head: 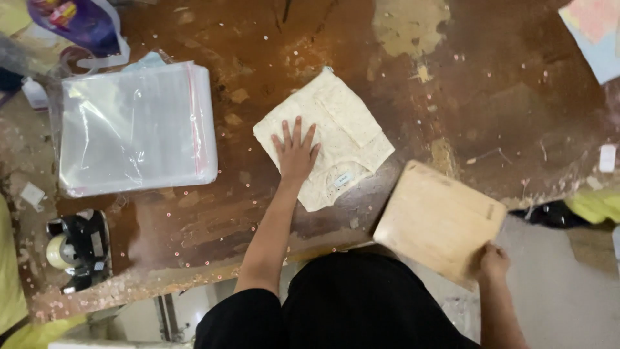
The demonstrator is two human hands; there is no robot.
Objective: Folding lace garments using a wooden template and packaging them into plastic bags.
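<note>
Your left hand [296, 154] lies flat, fingers spread apart, pressing on the folded cream garment [329, 139] at mid-table; forearm extended straight ahead. A small white label [342, 180] shows near the garment's lower edge, just right of your palm. Your right hand [493, 263] clamps the near corner of a pale wooden board [439, 220], which overhangs the worn brown table [491, 97] edge. Left, well apart: stack of clear plastic bags [135, 126], red strip along one side. Tape dispenser [79, 249] at the near-left corner.
</note>
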